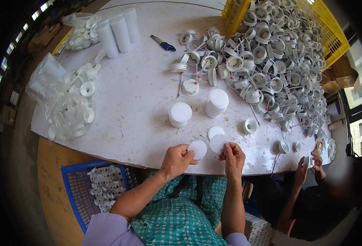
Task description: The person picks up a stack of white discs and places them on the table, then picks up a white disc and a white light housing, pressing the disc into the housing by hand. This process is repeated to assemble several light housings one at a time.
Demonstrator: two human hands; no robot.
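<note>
My left hand point(177, 159) pinches a round white disc point(198, 150) between thumb and fingers, just above the table's near edge. Close by on the right, my right hand point(233, 158) grips a second white disc point(218, 143) by its edge. Another white disc point(216, 131) lies on the table, partly covered by the one in my right hand. Beyond my hands stand two stacks of white discs, a shorter stack point(180, 115) on the left and a taller stack point(217, 103) on the right.
White plastic fittings with wires point(267, 61) heap up from a yellow crate point(333, 33). A utility knife point(163, 43) lies farther back. Bagged white parts point(76, 94) and wrapped white rolls point(119, 33) occupy the left. Below sits a blue basket point(72, 184). A co-worker's hands point(308, 166) work at right.
</note>
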